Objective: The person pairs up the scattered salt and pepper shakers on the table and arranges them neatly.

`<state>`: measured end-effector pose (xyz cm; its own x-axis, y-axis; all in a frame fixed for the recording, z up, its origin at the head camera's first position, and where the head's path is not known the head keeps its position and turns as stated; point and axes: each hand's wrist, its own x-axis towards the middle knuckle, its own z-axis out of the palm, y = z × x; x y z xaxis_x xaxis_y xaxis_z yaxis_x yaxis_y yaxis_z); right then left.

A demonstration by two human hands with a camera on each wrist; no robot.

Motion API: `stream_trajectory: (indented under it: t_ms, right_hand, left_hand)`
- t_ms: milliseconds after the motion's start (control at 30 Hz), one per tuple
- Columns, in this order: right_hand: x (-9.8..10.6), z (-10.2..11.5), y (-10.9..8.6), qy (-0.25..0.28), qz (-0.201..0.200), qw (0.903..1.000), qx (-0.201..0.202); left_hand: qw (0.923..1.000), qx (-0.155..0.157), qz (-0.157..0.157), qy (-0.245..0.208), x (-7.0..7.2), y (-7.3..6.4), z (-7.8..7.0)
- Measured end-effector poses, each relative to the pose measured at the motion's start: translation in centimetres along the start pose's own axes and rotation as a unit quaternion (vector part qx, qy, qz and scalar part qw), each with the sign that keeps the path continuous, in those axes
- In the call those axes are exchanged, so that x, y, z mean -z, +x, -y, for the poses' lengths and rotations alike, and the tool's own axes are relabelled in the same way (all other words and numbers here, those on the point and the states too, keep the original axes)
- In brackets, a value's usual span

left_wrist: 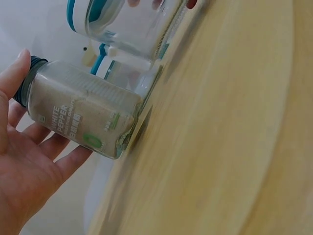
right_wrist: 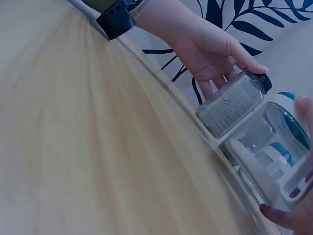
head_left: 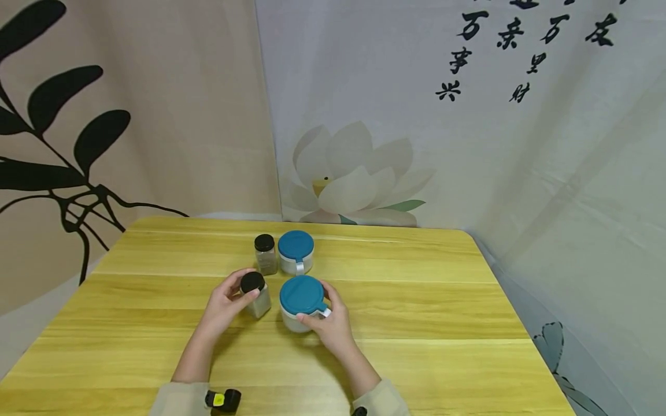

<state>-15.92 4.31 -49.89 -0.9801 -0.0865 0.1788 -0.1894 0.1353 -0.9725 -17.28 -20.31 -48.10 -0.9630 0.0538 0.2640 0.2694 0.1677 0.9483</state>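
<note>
My left hand (head_left: 226, 306) grips a glass white pepper jar (left_wrist: 83, 105) by its side, thumb near the black cap. The jar's base is right at the wooden tabletop. To its right, my right hand (head_left: 334, 328) holds a clear seasoning pot (right_wrist: 254, 129) with a blue lid (head_left: 302, 294) and a white handle, fingers and thumb around the handle side. Through the clear wall, a whitish layer (right_wrist: 252, 166) shows low in the pot. Behind these two stand another black-capped jar (head_left: 267, 262) and another blue-lidded pot (head_left: 296, 247), side by side.
The wooden table (head_left: 416, 323) reaches back to a hanging cloth (head_left: 364, 86) printed with a lotus and dark characters. A beige cloth (head_left: 198, 115) with dark leaves hangs at the left. A black wrist device (head_left: 225, 400) sits at the left sleeve.
</note>
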Motion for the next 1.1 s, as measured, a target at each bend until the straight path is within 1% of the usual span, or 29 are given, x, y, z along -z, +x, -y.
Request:
stream_trajectory:
  t_ms: [200,267,400,633,767,900,1100]
  right_hand:
    - [0.7,2.9,-0.6,0.005,-0.014,0.9999,0.006]
    - [0.9,3.5,-0.7,0.009,-0.019,0.9998,0.002]
    - [1.2,3.5,-0.6,0.005,-0.031,0.9995,0.009]
    - [1.5,0.2,0.3,0.010,-0.053,0.9985,0.008]
    - [1.7,-0.1,0.4,0.008,-0.061,0.9981,0.007]
    - [2.0,0.5,0.2,0.015,-0.067,0.9977,0.000]
    - [2.5,3.5,-0.7,0.016,-0.074,0.9971,-0.001]
  left_hand:
    - [1.0000,0.003,-0.001,0.002,-0.4,0.0,-0.2]
    - [1.0000,0.002,-0.002,-0.001,-0.5,0.0,-0.4]
    - [1.0000,-0.003,0.000,-0.005,-0.8,0.1,-0.5]
    - [1.0000,0.003,0.000,0.001,-1.2,0.3,-0.6]
    - [1.0000,0.008,-0.003,0.002,-1.5,0.4,-0.7]
    - [0.9999,0.008,-0.006,0.002,-1.9,0.3,-0.8]
    - [1.0000,0.006,-0.006,-0.004,-2.4,0.1,-1.0]
